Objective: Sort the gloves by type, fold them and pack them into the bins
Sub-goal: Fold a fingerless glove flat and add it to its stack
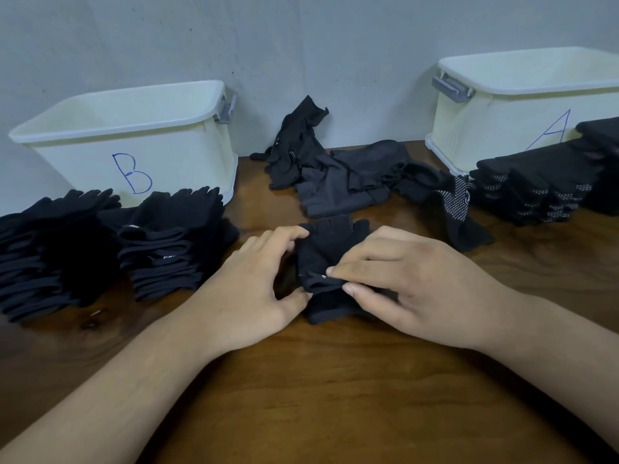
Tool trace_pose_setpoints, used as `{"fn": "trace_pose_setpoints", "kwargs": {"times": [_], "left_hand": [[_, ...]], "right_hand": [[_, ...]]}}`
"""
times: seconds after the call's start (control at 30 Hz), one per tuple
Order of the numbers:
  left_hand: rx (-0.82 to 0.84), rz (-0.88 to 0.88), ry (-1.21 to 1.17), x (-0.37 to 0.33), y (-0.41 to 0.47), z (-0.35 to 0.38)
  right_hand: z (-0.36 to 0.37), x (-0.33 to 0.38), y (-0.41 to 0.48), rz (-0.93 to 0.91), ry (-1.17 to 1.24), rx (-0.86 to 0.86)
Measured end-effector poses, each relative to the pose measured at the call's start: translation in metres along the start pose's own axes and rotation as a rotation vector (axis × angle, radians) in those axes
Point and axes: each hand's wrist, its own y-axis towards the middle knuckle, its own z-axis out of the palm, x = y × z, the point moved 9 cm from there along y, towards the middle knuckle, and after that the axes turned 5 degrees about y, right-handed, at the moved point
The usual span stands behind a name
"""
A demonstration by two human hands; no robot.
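Both hands pinch the black glove (326,262) lying between them on the desk (335,396), its long axis running near to far: left hand (254,289) fingers gripping its left edge, right hand (402,283) fingers gripping its near cuff.

Two cream bins stand at the wall, the bin marked B (134,155) and the bin marked A (495,128), each showing one grey latch; two stacks of folded plain black gloves sit before B, a left stack (50,242) and a right stack (174,239); before A two more, a dotted stack (529,189) and an edge stack (603,169); one loose heap (335,169) between, too tangled to count; one fingerless glove (321,249), pinched by two hands, left hand (254,289) and right hand (412,289).
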Motion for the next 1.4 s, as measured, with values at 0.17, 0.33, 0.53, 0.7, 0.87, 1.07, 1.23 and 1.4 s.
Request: {"fn": "trace_pose_setpoints", "kwargs": {"times": [0.17, 0.33, 0.53, 0.7, 0.87, 1.07, 1.23, 1.4], "left_hand": [[0.046, 0.029, 0.031, 0.002, -0.001, 0.003], [-0.167, 0.028, -0.050, -0.003, 0.001, -0.015], [-0.024, 0.137, -0.112, -0.024, 0.002, 0.007], [0.089, 0.120, -0.093, -0.022, 0.003, 0.022], [0.191, 0.105, -0.025, -0.018, 0.001, 0.030], [0.335, 0.096, 0.147, -0.023, -0.002, 0.039], [0.335, 0.089, 0.230, -0.022, -0.002, 0.041], [0.348, 0.083, 0.251, -0.023, -0.002, 0.042]], "right_hand": [[0.011, -0.006, -0.002, 0.013, 0.036, 0.086], [-0.010, -0.023, -0.007, 0.193, 0.321, -0.174], [-0.009, -0.040, -0.007, 0.331, 0.456, -0.287], [0.009, -0.048, -0.007, 0.380, 0.341, -0.041], [0.017, -0.064, -0.014, 0.450, 0.233, 0.157], [0.021, -0.070, -0.020, 0.557, 0.087, 0.295], [0.012, -0.069, -0.011, 0.638, -0.042, 0.076], [0.007, -0.085, -0.008, 0.803, -0.026, -0.051]]}}
